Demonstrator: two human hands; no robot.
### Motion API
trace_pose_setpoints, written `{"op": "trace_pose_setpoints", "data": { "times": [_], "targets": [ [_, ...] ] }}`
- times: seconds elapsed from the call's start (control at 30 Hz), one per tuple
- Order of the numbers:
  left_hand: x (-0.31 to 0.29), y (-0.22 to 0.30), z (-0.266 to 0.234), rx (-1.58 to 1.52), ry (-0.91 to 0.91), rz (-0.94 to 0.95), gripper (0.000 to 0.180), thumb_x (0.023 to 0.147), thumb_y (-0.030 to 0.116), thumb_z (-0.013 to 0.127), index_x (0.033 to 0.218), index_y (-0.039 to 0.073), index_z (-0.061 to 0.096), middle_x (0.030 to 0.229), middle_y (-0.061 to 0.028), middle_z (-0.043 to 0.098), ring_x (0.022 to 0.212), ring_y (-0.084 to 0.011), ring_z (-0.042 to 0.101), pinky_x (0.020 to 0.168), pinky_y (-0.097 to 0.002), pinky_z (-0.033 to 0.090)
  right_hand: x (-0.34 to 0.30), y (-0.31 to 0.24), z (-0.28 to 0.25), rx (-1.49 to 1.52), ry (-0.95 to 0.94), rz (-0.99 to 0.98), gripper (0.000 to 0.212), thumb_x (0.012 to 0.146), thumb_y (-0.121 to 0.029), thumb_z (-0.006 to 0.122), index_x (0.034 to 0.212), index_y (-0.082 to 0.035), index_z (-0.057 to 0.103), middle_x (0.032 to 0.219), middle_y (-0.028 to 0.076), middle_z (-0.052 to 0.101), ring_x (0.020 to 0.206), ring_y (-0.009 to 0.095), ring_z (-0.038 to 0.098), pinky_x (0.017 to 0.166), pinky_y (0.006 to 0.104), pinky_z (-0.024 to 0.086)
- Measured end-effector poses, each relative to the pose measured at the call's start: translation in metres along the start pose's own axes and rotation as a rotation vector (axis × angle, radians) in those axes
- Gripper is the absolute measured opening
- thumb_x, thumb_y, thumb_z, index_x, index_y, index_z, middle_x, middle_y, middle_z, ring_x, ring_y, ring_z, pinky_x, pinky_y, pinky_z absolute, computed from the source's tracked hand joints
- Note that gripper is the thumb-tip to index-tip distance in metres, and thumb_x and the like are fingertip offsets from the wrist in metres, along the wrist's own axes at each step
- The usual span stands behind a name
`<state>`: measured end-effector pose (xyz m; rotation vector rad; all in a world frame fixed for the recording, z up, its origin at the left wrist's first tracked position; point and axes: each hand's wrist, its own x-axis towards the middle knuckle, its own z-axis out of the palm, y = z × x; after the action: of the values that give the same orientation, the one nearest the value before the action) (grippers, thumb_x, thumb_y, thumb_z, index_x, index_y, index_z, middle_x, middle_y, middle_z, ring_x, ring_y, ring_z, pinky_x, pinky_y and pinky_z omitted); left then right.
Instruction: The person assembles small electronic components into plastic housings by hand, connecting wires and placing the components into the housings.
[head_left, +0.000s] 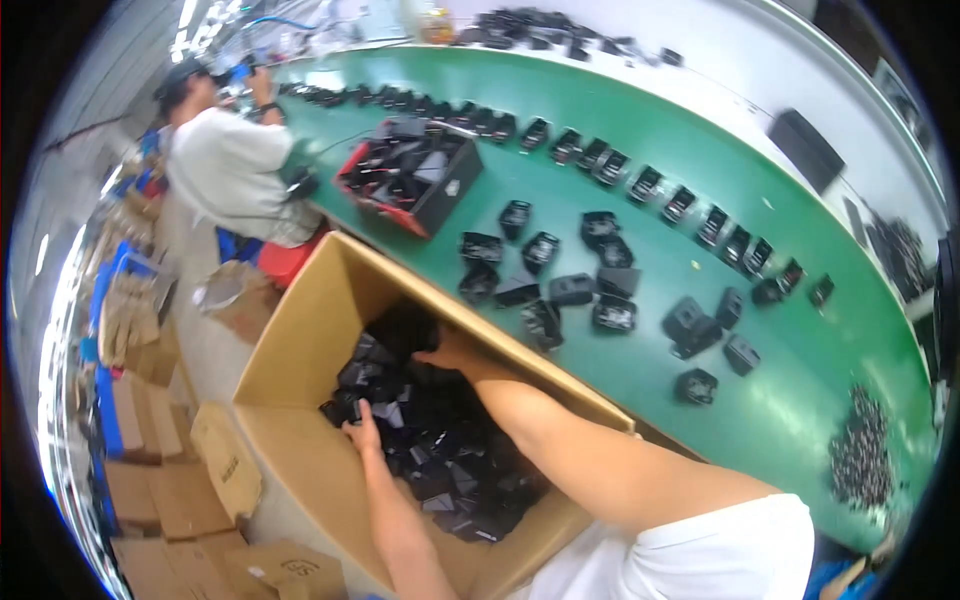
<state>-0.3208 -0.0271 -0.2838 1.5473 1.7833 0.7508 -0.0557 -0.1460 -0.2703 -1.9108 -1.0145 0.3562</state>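
A deep cardboard box (300, 440) stands before me, holding a heap of black plastic parts (465, 465), some with glossy flat faces. Both my hands are down inside it. At the left side of the heap is my left hand (364, 430), its thumb stretched apart from the fingers against the parts. Farther in, by the wall nearest the table, my right hand (450, 352) reaches into the heap. Its thumb points left over a dark part; the other fingers are mostly hidden, so I cannot tell whether it grips anything.
Right of the box runs a green table (780, 400) with black housings (572, 290) in loose clusters and a long row. A black-and-red carton (440, 200) of parts and a pile of small pieces (862, 450) rest there. Another person (225, 150) works far left; flattened cardboard (190, 495) lies left.
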Motion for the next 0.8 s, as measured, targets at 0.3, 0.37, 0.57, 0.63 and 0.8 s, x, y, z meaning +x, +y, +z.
{"op": "trace_pose_setpoints", "data": {
  "times": [0.3, 0.37, 0.57, 0.63, 0.8],
  "targets": [
    [0.011, -0.001, -0.001, -0.159, -0.371, -0.241, 0.11, 0.074, 0.074, 0.068, 0.146, -0.004, 0.038, 0.151, -0.021, 0.04, 0.134, -0.0372, 0.044, 0.105, -0.055, 0.038, 0.027, 0.016, -0.018, 0.075, -0.554, 0.281, 0.128, 0.068, -0.086, 0.06, 0.15, 0.008, 0.029, 0.158, 0.028, 0.023, 0.149, 0.037, 0.021, 0.122, 0.042, 0.018],
    [-0.012, 0.034, 0.011, -0.025, -0.552, -0.35, 0.118, 0.071, 0.08, 0.065, 0.153, 0.004, 0.028, 0.158, -0.0179, 0.029, 0.141, -0.0383, 0.035, 0.106, -0.0639, 0.032, 0.01, 0.042, -0.021, 0.476, -0.41, 0.291, 0.129, 0.068, -0.08, 0.067, 0.153, 0.005, 0.021, 0.161, 0.025, 0.018, 0.151, 0.032, 0.014, 0.123, 0.0388, 0.014],
    [0.03, -0.043, -0.041, -0.254, -0.725, -0.485, 0.115, 0.069, 0.084, 0.064, 0.154, 0.014, 0.03, 0.154, -0.0091, 0.041, 0.133, -0.0361, 0.046, 0.105, -0.0559, 0.036, -0.011, -0.026, -0.009, 0.452, -0.743, 0.677, 0.136, 0.061, -0.081, 0.072, 0.158, -0.007, 0.01, 0.164, 0.015, 0.011, 0.15, 0.035, 0.015, 0.116, 0.0554, 0.023],
    [0.016, -0.018, -0.01, -0.358, -0.843, -0.484, 0.109, 0.071, 0.084, 0.062, 0.152, 0.015, 0.036, 0.149, -0.0089, 0.047, 0.13, -0.0334, 0.049, 0.103, -0.0555, 0.039, -0.007, 0.005, -0.009, 0.453, -0.662, 0.732, 0.131, 0.062, -0.079, 0.073, 0.157, -0.007, 0.02, 0.163, 0.015, 0.018, 0.148, 0.035, 0.023, 0.115, 0.0531, 0.028],
    [-0.05, 0.077, 0.032, -0.589, -0.97, -0.57, 0.087, 0.083, 0.076, 0.056, 0.139, 0.01, 0.056, 0.134, -0.0103, 0.062, 0.121, -0.0289, 0.059, 0.101, -0.0507, 0.046, 0.003, 0.03, -0.01, 1.095, -0.712, 0.781, 0.088, 0.07, -0.072, 0.074, 0.131, -0.009, 0.062, 0.13, 0.012, 0.063, 0.116, 0.026, 0.06, 0.102, 0.0397, 0.046]
  ]
}}
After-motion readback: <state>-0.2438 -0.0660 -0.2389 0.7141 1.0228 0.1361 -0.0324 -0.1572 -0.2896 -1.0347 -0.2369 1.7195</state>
